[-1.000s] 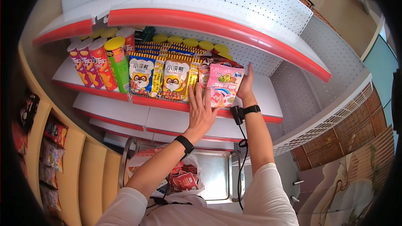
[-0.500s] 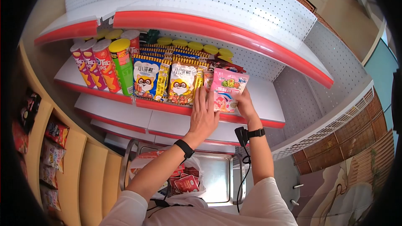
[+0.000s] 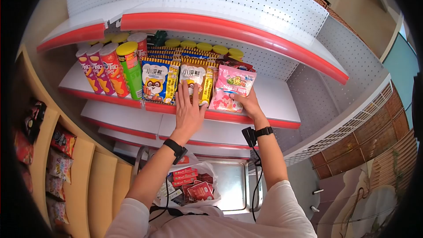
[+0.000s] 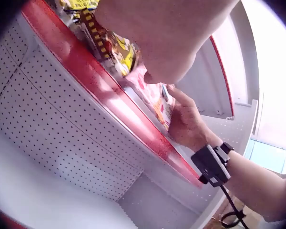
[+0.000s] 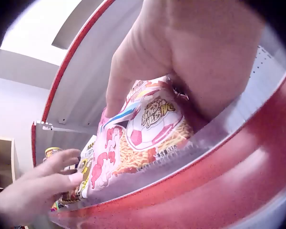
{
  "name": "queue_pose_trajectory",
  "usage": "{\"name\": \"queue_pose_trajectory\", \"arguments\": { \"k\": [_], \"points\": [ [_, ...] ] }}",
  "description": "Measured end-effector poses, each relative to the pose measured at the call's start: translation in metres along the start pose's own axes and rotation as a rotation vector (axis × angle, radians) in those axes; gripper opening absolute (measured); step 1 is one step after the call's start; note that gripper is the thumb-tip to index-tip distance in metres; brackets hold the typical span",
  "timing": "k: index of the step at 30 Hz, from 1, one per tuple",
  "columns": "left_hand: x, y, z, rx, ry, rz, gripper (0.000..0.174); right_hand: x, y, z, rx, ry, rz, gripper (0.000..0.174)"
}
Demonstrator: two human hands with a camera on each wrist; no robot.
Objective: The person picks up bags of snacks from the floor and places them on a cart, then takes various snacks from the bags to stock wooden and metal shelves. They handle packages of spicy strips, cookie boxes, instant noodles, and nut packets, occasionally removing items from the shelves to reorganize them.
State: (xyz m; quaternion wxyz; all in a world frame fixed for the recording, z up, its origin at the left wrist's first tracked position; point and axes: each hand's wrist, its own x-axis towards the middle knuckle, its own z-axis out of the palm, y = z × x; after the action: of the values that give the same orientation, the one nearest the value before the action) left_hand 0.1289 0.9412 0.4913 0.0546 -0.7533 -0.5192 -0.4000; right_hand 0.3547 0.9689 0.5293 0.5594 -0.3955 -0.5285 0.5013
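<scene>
My right hand (image 3: pixel 250 102) grips a pink snack bag (image 3: pixel 234 78) at its lower right, thumb across the front and the other fingers hidden behind it. In the right wrist view the bag's noodle picture (image 5: pixel 143 129) stands close behind the red shelf edge. My left hand (image 3: pixel 189 115) lies with straight fingers against the front of a brown raccoon-print snack bag (image 3: pixel 194 71), just left of the pink one. A blue bag (image 3: pixel 153 77) of the same kind stands further left. More bags are lined up behind these.
Left of the bags stand several chip canisters (image 3: pixel 108 64), one green with a yellow lid (image 3: pixel 127 48). A red-edged upper shelf (image 3: pixel 220 23) overhangs the row. Below, a plastic bag with red packets (image 3: pixel 202 189) sits on a metal cart (image 3: pixel 232 185). Wooden shelves (image 3: pixel 79 167) hold snacks at left.
My left hand has moved left from beside the pink bag onto the brown bag. The right thumb has come round onto the pink bag's front, and that bag has shifted left, now leaning.
</scene>
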Motion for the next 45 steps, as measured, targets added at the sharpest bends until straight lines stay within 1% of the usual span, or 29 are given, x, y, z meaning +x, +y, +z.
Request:
{"name": "queue_pose_trajectory", "arguments": {
  "k": [3, 5, 6, 7, 8, 9, 11, 12, 15, 17, 19, 20, 22, 23, 25, 26, 28, 29, 31, 32, 34, 35, 37, 38, 39, 41, 42, 44, 45],
  "points": [
    [0.002, -0.001, 0.002, 0.030, -0.018, 0.020, 0.072, 0.004, 0.005, -0.001, -0.034, 0.019, 0.004, 0.073],
    [0.001, 0.007, 0.003, 0.102, -0.007, -0.029, 0.071, 0.005, 0.012, -0.007, -0.042, 0.032, -0.005, 0.071],
    [0.002, 0.012, 0.002, 0.102, -0.007, -0.028, 0.071, 0.003, 0.013, -0.009, -0.029, 0.033, -0.058, 0.070],
    [0.002, 0.017, 0.001, 0.057, -0.021, 0.058, 0.072, 0.002, 0.015, -0.011, -0.016, 0.033, -0.110, 0.068],
    [0.003, 0.023, 0.000, 0.011, -0.035, 0.142, 0.072, 0.002, 0.016, -0.013, -0.016, 0.033, -0.109, 0.068],
    [0.003, 0.029, 0.001, 0.010, -0.036, 0.141, 0.072, 0.001, 0.015, -0.013, 0.024, 0.047, -0.118, 0.066],
    [0.005, 0.042, 0.003, -0.152, -0.067, 0.184, 0.074, -0.001, 0.014, -0.013, 0.064, 0.063, -0.126, 0.063],
    [0.008, 0.047, 0.006, -0.168, -0.025, 0.185, 0.077, -0.003, 0.012, -0.013, 0.071, 0.047, -0.116, 0.060],
    [0.016, 0.056, 0.014, -0.248, -0.009, 0.173, 0.078, -0.004, 0.010, -0.015, 0.066, 0.044, -0.113, 0.056],
    [0.018, 0.058, 0.017, -0.222, -0.055, 0.207, 0.079, -0.003, 0.009, -0.017, 0.053, 0.053, -0.120, 0.054],
    [0.018, 0.058, 0.018, -0.188, -0.020, 0.175, 0.079, 0.001, 0.007, -0.020, 0.093, 0.037, -0.102, 0.054],
    [0.017, 0.058, 0.020, -0.157, 0.022, 0.112, 0.080, 0.002, 0.007, -0.019, 0.097, 0.043, -0.105, 0.054],
    [0.016, 0.054, 0.024, -0.157, -0.005, 0.112, 0.081, 0.003, 0.007, -0.015, -0.034, 0.052, -0.086, 0.052],
    [0.016, 0.051, 0.026, -0.157, -0.026, 0.103, 0.081, 0.005, 0.009, -0.018, -0.029, 0.056, -0.088, 0.052],
    [0.017, 0.049, 0.028, -0.162, -0.047, 0.113, 0.082, 0.009, 0.011, -0.024, 0.043, 0.018, -0.005, 0.051],
    [0.018, 0.048, 0.029, -0.169, -0.065, 0.121, 0.083, 0.011, 0.011, -0.028, 0.047, 0.018, -0.006, 0.051],
    [0.018, 0.049, 0.027, -0.144, -0.086, 0.129, 0.083, 0.016, 0.002, -0.031, 0.241, 0.005, -0.006, 0.053],
    [0.019, 0.050, 0.026, -0.122, -0.106, 0.135, 0.083, 0.028, 0.008, -0.045, 0.341, -0.014, -0.001, 0.054],
    [0.019, 0.050, 0.028, -0.112, -0.089, 0.139, 0.082, 0.026, -0.020, -0.047, 0.581, -0.149, -0.036, 0.051],
    [0.017, 0.050, 0.029, -0.106, -0.073, 0.139, 0.082, 0.033, -0.022, -0.050, 0.583, -0.148, -0.038, 0.051],
    [0.014, 0.052, 0.031, -0.097, -0.045, 0.133, 0.081, 0.051, -0.022, -0.055, 0.349, 0.107, 0.128, 0.044],
    [0.013, 0.053, 0.032, -0.089, -0.016, 0.125, 0.080, 0.057, -0.021, -0.057, 0.353, 0.110, 0.126, 0.044],
    [0.011, 0.057, 0.030, -0.158, 0.001, 0.151, 0.075, 0.068, -0.025, -0.052, 0.105, 0.079, 0.104, 0.037],
    [0.010, 0.060, 0.029, -0.231, 0.019, 0.172, 0.072, 0.070, -0.027, -0.051, 0.130, 0.064, 0.136, 0.032],
    [0.008, 0.064, 0.027, -0.230, 0.019, 0.173, 0.072, 0.073, -0.027, -0.050, 0.131, 0.064, 0.136, 0.032],
    [0.006, 0.072, 0.022, -0.216, -0.019, 0.245, 0.062, 0.078, -0.028, -0.048, 0.147, -0.026, 0.200, 0.033],
    [0.005, 0.074, 0.025, -0.195, -0.003, 0.248, 0.056, 0.079, -0.034, -0.046, 0.148, -0.027, 0.200, 0.033],
    [0.005, 0.075, 0.027, -0.153, -0.022, 0.250, 0.055, 0.079, -0.051, -0.041, -0.043, 0.047, 0.261, 0.033],
    [0.004, 0.076, 0.028, -0.113, -0.043, 0.252, 0.055, 0.084, -0.050, -0.043, -0.042, 0.047, 0.261, 0.033]
  ]
}}
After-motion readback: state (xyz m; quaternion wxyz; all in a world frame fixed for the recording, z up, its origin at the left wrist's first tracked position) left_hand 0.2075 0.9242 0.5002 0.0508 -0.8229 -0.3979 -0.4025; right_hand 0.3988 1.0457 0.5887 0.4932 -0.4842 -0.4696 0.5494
